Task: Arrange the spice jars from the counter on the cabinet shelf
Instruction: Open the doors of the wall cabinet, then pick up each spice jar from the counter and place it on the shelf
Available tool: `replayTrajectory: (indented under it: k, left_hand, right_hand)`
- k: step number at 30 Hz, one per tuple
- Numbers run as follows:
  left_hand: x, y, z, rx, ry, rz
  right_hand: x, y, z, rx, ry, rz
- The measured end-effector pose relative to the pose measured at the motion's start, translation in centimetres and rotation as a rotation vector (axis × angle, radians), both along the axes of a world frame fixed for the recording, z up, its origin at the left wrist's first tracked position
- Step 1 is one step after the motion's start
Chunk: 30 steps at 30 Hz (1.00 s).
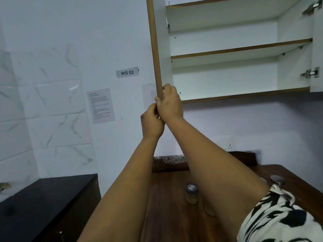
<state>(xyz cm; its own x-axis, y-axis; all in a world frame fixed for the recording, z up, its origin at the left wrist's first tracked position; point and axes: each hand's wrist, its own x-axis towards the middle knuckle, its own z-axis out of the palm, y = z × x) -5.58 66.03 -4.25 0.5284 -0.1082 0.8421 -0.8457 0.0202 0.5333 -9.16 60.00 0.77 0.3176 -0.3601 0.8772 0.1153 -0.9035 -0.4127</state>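
Both my hands are raised to the bottom corner of the open left cabinet door (155, 49). My right hand (170, 103) grips the door's lower edge, and my left hand (152, 121) is closed just below it, touching the right hand. The wall cabinet stands open with bare white shelves; the lowest shelf (244, 95) and the middle shelf (241, 48) hold nothing. On the brown wooden counter (167, 206) stands a spice jar (191, 193) with a dark lid, between my forearms. A second spice jar (277, 179) shows its metal lid at the right, partly hidden by my sleeve.
The right cabinet door (317, 49) is swung open at the frame's right edge, its hinges visible. A black counter (43, 198) lies lower left under a marble-tiled wall. A "WS 02" label (127, 72) and a printed sheet (101, 105) hang on the wall.
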Motion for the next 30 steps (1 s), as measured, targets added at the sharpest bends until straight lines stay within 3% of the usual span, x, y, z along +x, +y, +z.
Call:
replayTrajectory:
  k: [3, 11, 15, 20, 26, 30]
  left_hand:
    - [-0.4, -0.9, -0.4, 0.022, -0.017, 0.02]
    - [-3.3, -6.0, -3.1, -0.03, -0.282, 0.468]
    - [-4.5, -10.6, -8.3, 0.051, -0.366, 0.429]
    - [-4.1, -16.3, -16.8, 0.269, -0.157, 0.26]
    - [-3.1, -21.6, -28.8, 0.557, 0.183, 0.244]
    - [-3.1, -23.8, -35.8, 0.821, 0.243, 0.213]
  right_hand:
    - [-1.4, -1.4, -0.3, 0.026, -0.039, 0.048]
    - [-5.0, -8.8, -2.7, 0.088, -0.067, -0.101]
    - [-6.1, -14.1, -7.8, 0.118, -0.011, -0.186]
    - [-6.7, -21.5, -16.9, 0.197, 0.133, -0.271]
    - [-5.9, -28.9, -28.6, 0.225, 0.4, -0.327]
    - [-4.3, -31.4, -35.9, 0.296, 0.571, -0.3]
